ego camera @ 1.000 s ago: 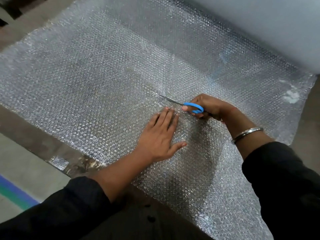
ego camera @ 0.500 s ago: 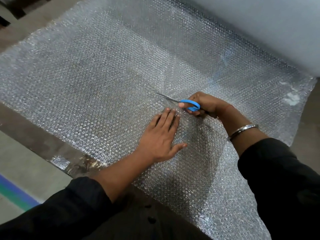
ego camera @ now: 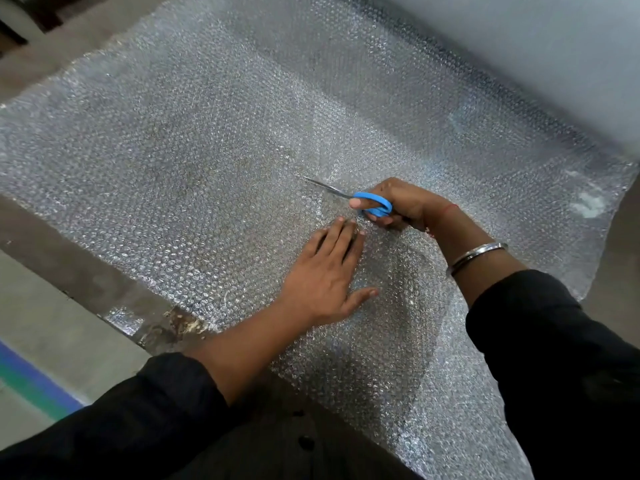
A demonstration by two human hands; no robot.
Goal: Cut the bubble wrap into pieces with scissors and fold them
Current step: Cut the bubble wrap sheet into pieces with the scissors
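Observation:
A wide sheet of clear bubble wrap (ego camera: 180, 157) lies spread over a brown table and hangs off its near edge. My right hand (ego camera: 405, 202) is shut on blue-handled scissors (ego camera: 372, 204), whose blades point left and away into the sheet. My left hand (ego camera: 325, 275) rests flat on the wrap just in front of the scissors, fingers together, thumb out. Behind the scissors the wrap looks rumpled along the cut line.
A large pale roll of bubble wrap (ego camera: 519, 46) stands at the back right. The table's near edge (ego camera: 69, 268) runs diagonally at the left, with grey floor and a blue-green stripe (ego camera: 31, 379) below it.
My right hand has pushed the scissors a little further left and away along the cut. My left hand has stayed pressed on the wrap.

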